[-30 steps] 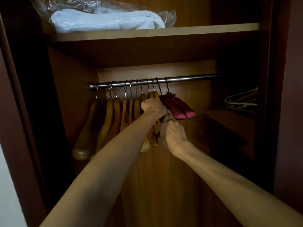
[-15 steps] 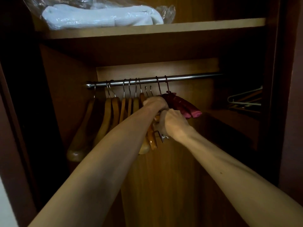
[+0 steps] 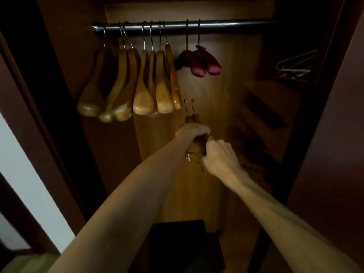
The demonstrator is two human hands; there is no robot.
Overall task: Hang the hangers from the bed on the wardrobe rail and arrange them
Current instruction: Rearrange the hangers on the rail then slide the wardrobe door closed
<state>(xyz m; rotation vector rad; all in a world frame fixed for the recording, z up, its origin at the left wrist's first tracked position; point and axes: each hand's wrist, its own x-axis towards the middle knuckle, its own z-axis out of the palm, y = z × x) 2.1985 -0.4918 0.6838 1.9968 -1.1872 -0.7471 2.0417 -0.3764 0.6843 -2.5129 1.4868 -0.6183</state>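
wooden hangers on rail (image 3: 143, 83): 7 | padded red hangers (image 3: 199, 61): 2 | wooden hangers in hands (image 3: 194, 123): 2

the rail (image 3: 226, 26) is packed on its left part with wooden hangers (image 3: 143, 81) hanging close together, so no hand fits between them. next to them hang two dark red padded hangers (image 3: 204, 62). to the right of those the rail is bare, with room to reach in. low down, a dark box (image 3: 183, 243) sits on the wardrobe floor. more hangers (image 3: 293, 66) lie on a shelf at the far right.
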